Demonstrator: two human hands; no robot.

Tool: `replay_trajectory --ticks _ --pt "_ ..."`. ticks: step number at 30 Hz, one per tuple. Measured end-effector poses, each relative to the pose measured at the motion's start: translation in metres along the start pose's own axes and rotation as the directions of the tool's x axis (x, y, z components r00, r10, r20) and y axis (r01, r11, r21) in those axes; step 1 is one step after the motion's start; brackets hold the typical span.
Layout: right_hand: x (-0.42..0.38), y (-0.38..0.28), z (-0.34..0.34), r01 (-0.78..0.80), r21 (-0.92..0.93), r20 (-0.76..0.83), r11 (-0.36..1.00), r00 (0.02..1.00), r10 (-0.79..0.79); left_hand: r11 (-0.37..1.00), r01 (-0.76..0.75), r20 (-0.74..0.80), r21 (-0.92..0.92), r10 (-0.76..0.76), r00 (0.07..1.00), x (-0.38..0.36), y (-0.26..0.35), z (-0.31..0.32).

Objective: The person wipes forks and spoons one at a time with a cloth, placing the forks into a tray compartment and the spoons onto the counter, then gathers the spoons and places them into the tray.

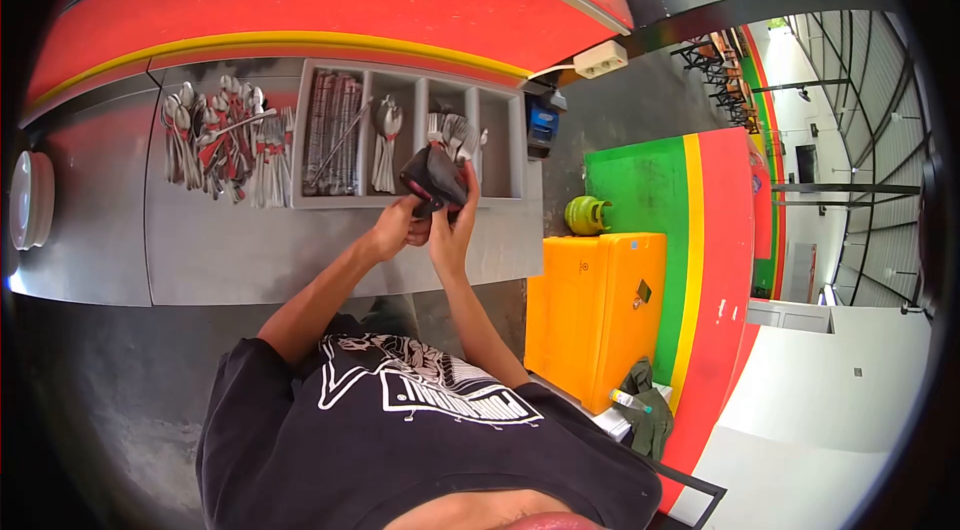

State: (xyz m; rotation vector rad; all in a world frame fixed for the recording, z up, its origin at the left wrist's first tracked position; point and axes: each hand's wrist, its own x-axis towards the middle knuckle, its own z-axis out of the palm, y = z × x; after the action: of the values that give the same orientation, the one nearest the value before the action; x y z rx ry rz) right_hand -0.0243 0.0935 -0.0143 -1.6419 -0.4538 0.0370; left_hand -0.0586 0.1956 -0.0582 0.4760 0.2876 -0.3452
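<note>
Both hands are together over the front edge of a grey cutlery tray (298,130). My left hand (393,230) is closed on the lower end of a dark cloth-like item (437,177). Around the right side of that same item, the fingers of my right hand (457,220) are wrapped. Forks (455,133) lie in the compartment just behind the dark item, partly hidden by it. One compartment to the left holds spoons (387,145), and the leftmost holds wrapped cutlery (333,130). Loose spoons and forks (225,140) lie on the metal counter (250,245) left of the tray.
Stacked white plates (33,200) stand at the counter's far left. A blue and black device (543,125) is beside the tray's right end. Further right are an orange box (590,310), a green gas cylinder (587,215) and a power strip (600,60).
</note>
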Motion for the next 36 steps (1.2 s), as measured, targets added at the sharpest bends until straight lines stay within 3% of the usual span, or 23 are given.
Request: replay_trajectory --ticks 1,2,4,5,8,18,20,23,26,27,29,31,32,33,36 --pt "0.007 0.005 -0.009 0.018 -0.078 -0.033 0.997 0.999 -0.020 0.999 0.027 0.098 -0.028 -0.024 0.995 0.005 -0.004 0.004" --pt "0.013 0.012 -0.021 -0.029 0.008 -0.054 1.000 0.998 0.030 0.998 0.048 0.194 -0.050 -0.037 0.980 0.009 -0.007 0.009" --pt "0.027 0.025 -0.038 -0.116 0.199 -0.071 0.973 0.989 0.132 0.995 0.072 0.231 -0.063 -0.055 0.971 0.009 -0.005 0.031" --pt "0.032 0.029 -0.041 -0.083 0.235 -0.101 0.968 0.989 0.109 0.991 0.093 0.250 -0.097 -0.066 0.966 0.010 -0.006 0.037" --pt "0.050 0.041 -0.056 -0.365 0.597 0.074 0.715 0.912 0.403 0.993 0.074 0.210 -0.089 -0.054 0.976 0.015 -0.011 0.048" --pt "0.075 0.068 -0.081 -0.542 0.651 0.267 0.531 0.819 0.508 0.993 0.014 -0.029 0.119 -0.011 1.000 0.021 -0.029 0.059" --pt "0.079 0.103 -0.097 -0.685 0.630 0.442 0.367 0.704 0.556 0.994 0.030 -0.006 0.101 -0.030 1.000 0.028 -0.044 0.048" --pt "0.091 0.125 -0.112 -0.698 0.689 0.482 0.196 0.643 0.596 0.990 0.034 0.025 0.135 -0.037 0.999 0.032 -0.054 0.048" --pt "0.111 0.139 -0.131 -0.571 0.777 0.320 0.267 0.722 0.614 0.973 0.001 -0.074 0.232 0.017 0.997 0.037 -0.061 0.053" --pt "0.117 0.173 -0.136 -0.518 0.790 0.233 0.330 0.749 0.620 0.946 -0.018 -0.134 0.323 0.065 0.989 0.041 -0.060 0.056" --pt "0.126 0.176 -0.147 -0.531 0.737 0.157 0.419 0.737 0.658 0.864 -0.031 -0.243 0.502 0.176 0.954 0.050 -0.055 0.061" --pt "0.126 0.180 -0.149 -0.559 0.694 0.105 0.454 0.702 0.704 0.573 -0.036 -0.262 0.819 0.429 0.864 0.079 -0.060 0.025" --pt "0.120 0.186 -0.144 -0.513 0.637 0.019 0.576 0.757 0.653 0.386 -0.006 -0.223 0.922 0.547 0.807 0.092 -0.060 0.010" --pt "0.113 0.195 -0.134 -0.458 0.565 -0.060 0.686 0.807 0.588 -0.117 -0.011 0.088 0.993 0.683 0.725 0.096 -0.057 0.007" --pt "0.096 0.180 -0.122 -0.283 0.316 -0.160 0.905 0.925 0.345 -0.261 0.205 0.072 0.943 0.763 0.642 0.126 -0.051 0.005"
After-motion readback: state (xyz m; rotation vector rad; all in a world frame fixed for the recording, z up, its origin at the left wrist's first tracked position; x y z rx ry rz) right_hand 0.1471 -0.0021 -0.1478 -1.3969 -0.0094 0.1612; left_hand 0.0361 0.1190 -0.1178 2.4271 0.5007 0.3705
